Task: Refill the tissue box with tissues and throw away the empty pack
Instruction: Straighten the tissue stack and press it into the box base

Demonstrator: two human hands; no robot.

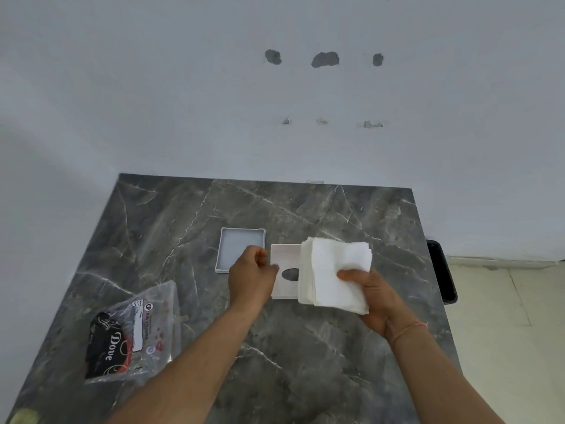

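Observation:
A white stack of tissues point(333, 270) is held above the table in my right hand point(371, 296), thumb pressed on top. Under it lies the pale tissue box lid point(286, 258) with an oval slot, partly covered by the stack. My left hand point(252, 275) rests at the lid's left edge, fingers curled, thumb touching the lid. The open white box base point(240, 249) lies just behind my left hand, with nothing inside. The clear plastic tissue pack point(131, 335), printed black and red, lies crumpled at the near left.
The grey marble table point(305, 347) butts against a white wall. A black bin point(441, 270) stands on the floor just off the table's right edge. A small yellowish object point(24, 416) sits at the near left corner.

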